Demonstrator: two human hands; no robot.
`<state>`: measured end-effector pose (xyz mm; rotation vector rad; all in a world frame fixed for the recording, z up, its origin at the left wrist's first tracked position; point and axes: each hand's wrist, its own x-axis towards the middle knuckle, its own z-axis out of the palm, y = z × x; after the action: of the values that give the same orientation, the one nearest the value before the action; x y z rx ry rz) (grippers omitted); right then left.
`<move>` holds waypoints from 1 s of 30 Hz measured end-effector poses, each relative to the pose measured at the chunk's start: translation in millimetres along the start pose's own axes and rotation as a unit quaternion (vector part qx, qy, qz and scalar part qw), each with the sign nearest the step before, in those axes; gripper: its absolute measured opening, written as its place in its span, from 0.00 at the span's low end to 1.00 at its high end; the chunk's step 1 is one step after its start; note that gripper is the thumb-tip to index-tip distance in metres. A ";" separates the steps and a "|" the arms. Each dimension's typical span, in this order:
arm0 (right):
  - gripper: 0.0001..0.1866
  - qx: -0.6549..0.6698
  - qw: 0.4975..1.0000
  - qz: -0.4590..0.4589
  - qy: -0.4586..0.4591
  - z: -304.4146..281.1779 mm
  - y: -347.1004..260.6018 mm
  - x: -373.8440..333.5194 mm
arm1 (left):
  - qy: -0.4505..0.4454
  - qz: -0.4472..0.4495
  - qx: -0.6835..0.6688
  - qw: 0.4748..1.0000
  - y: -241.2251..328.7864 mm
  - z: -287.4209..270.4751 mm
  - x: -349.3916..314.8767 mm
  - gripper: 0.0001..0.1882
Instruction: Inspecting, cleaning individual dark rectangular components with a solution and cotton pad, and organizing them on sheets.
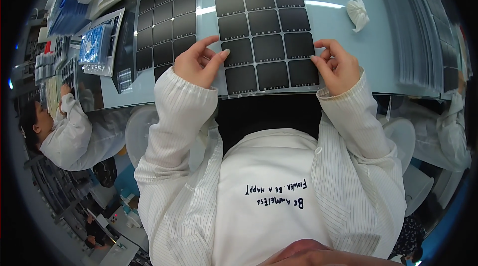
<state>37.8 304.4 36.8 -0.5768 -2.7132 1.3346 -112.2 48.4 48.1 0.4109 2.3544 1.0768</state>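
Observation:
A clear film sheet with rows of black rounded rectangles (268, 48) lies on the glass-topped table in front of me. My left hand (200, 62) is at its left edge, the thumb tip over the border and the index finger bent beside it. At the opposite edge my right hand (338, 66) has its thumb and index finger against the sheet's side. Both hands pinch the sheet near its lower half. Left of it rests a second, similar film sheet (167, 24), its lower part behind my left hand.
A crumpled white tissue (357, 13) lies to the right. Beyond it stands a tall stack of film sheets (411, 32). Blue-wrapped packs (95, 44) and piled bags sit at the far left. A co-worker in a white coat (67, 141) sits at the left. The table's front edge (378, 93) runs close to me.

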 end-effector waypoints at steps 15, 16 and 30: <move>0.17 0.317 0.943 0.092 -0.030 -19.2 -5.7 -20.5 | -0.080 -0.044 -0.279 0.956 -2.8 -7.4 -11.5 0.27; 0.17 0.316 0.944 0.092 -0.031 -18.7 -4.4 -22.2 | -0.080 -0.048 -0.269 0.959 -2.6 -5.8 -15.6 0.27; 0.35 0.430 0.890 0.093 -0.121 6.6 6.1 -62.1 | -0.074 -0.045 -0.279 0.956 -0.5 23.3 -46.9 0.34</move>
<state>95.8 280.6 34.6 -0.5864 -1.8809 2.5445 -60.4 40.5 50.2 0.1628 1.8140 1.5353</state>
